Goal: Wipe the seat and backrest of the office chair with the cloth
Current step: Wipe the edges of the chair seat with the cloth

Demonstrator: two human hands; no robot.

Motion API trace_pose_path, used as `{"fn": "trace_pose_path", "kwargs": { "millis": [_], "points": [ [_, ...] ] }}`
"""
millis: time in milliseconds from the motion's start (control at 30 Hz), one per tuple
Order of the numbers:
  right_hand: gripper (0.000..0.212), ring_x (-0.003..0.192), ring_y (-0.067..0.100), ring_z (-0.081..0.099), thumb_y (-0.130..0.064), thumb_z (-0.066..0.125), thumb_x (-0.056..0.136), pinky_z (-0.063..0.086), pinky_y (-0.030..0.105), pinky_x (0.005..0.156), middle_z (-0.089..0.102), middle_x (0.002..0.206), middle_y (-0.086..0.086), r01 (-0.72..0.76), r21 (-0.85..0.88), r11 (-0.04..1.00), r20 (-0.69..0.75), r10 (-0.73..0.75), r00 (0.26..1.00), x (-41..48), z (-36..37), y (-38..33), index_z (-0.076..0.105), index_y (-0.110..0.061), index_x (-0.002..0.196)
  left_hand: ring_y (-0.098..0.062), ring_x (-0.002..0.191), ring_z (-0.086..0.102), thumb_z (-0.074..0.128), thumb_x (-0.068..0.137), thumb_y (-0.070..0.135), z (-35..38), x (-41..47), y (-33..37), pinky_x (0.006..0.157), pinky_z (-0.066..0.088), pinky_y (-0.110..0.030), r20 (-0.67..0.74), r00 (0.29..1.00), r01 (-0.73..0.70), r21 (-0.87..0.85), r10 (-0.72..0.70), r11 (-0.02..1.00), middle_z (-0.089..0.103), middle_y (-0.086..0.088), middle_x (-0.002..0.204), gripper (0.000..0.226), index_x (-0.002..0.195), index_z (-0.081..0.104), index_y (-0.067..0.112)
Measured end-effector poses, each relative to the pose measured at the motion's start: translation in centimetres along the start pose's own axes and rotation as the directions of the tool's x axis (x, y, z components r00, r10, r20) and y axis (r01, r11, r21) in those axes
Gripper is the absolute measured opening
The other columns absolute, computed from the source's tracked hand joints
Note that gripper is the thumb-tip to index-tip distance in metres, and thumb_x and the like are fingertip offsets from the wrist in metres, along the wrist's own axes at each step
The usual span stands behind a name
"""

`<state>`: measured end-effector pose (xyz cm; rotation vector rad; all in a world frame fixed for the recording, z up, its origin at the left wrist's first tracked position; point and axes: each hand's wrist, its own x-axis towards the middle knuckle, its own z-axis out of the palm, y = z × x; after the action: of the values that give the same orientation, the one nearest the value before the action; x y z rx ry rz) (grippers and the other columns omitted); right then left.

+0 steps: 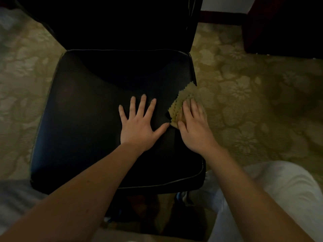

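One chair, one cloth, two hands. The black seat (87,119) fills the middle of the view, glossy, with pale piping along its edge. The backrest (122,23) rises from the seat's far side and is too dark to show detail.

The single cloth (187,95) is yellow-green, folded into several layers with zigzag edges. It lies on the right part of the seat, and its outer layers reach over the seat's right edge.

The right hand (194,126) lies flat on the near half of the cloth, fingers straight and together, pressing it to the seat without curling round it. The left hand (139,126) rests palm down on the seat's middle, just left of the cloth, fingers straight and spread, holding nothing. Its thumb tip nearly meets the cloth's near corner. Both forearms are bare and cross the seat's near edge.

A pale trouser leg (279,189) shows at the seat's near right corner. Grey fabric (15,194) lies at its near left corner, and I cannot tell what it belongs to. Shadow hides what is under the seat's near edge.

An olive carpet (253,102) with a flower pattern spreads on both sides of the seat. Beyond the seat's far right corner stands one dark piece of furniture (283,23), and beside it a strip of pale wall (225,4) sits over a dark skirting (220,16). The room is dim.
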<state>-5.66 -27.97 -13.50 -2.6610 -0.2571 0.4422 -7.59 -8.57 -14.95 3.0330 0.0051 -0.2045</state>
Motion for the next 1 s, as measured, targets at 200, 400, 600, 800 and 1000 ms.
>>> {"fn": "trace_pose_path", "kwargs": {
  "millis": [200, 400, 600, 800, 1000],
  "points": [
    [0.069, 0.153, 0.025, -0.015, -0.037, 0.034, 0.105, -0.005, 0.046, 0.125, -0.014, 0.167, 0.006, -0.011, -0.014, 1.0, 0.022, 0.011, 1.0, 2.3, -0.9, -0.2, -0.004, -0.018, 0.16, -0.03, 0.156, -0.011, 0.01, 0.087, 0.087, -0.1, 0.1, 0.1, 0.122, -0.004, -0.064, -0.011, 1.0, 0.0, -0.017, 0.0, 1.0, -0.007, 0.0, 0.171, 0.09, 0.161, -0.004, 0.037],
    [0.068, 0.153, 0.024, -0.016, -0.036, 0.033, 0.106, -0.005, 0.045, 0.124, -0.016, 0.167, 0.005, -0.02, 0.003, 1.0, 0.028, 0.02, 0.999, 3.4, -1.5, -0.6, -0.004, -0.018, 0.16, -0.03, 0.156, -0.012, 0.011, 0.086, 0.088, -0.1, 0.2, 0.1, 0.121, -0.006, -0.064, -0.003, 1.0, 0.001, -0.033, -0.001, 0.999, -0.009, 0.001, 0.171, 0.09, 0.16, -0.006, 0.038],
    [0.067, 0.153, 0.022, -0.015, -0.036, 0.033, 0.106, -0.004, 0.044, 0.125, -0.015, 0.167, 0.004, -0.016, -0.014, 1.0, 0.008, 0.016, 1.0, 0.6, -0.2, -0.3, -0.005, -0.02, 0.16, -0.031, 0.156, -0.013, 0.011, 0.086, 0.088, 0.0, 0.2, -0.2, 0.121, -0.004, -0.065, -0.001, 1.0, -0.008, -0.028, 0.008, 1.0, -0.009, 0.0, 0.17, 0.091, 0.16, -0.007, 0.038],
    [0.068, 0.153, 0.023, -0.015, -0.035, 0.034, 0.106, -0.005, 0.043, 0.125, -0.014, 0.167, 0.006, -0.016, -0.026, 1.0, 0.046, 0.017, 0.999, 1.4, -0.8, -0.4, -0.005, -0.019, 0.16, -0.031, 0.156, -0.011, 0.01, 0.086, 0.087, 0.1, 0.1, -0.3, 0.121, -0.004, -0.066, -0.015, 1.0, -0.018, -0.04, 0.017, 0.999, -0.007, 0.0, 0.171, 0.091, 0.161, -0.005, 0.037],
    [0.068, 0.153, 0.025, -0.014, -0.036, 0.033, 0.106, -0.005, 0.044, 0.125, -0.014, 0.167, 0.007, -0.025, -0.041, 0.999, 0.043, 0.027, 0.999, 4.3, -1.9, -0.9, -0.004, -0.018, 0.16, -0.031, 0.156, -0.011, 0.01, 0.087, 0.087, 0.1, 0.1, -0.2, 0.121, -0.005, -0.066, -0.027, 1.0, -0.016, -0.054, 0.014, 0.998, -0.006, 0.0, 0.171, 0.091, 0.161, -0.004, 0.037]
  ]
}}
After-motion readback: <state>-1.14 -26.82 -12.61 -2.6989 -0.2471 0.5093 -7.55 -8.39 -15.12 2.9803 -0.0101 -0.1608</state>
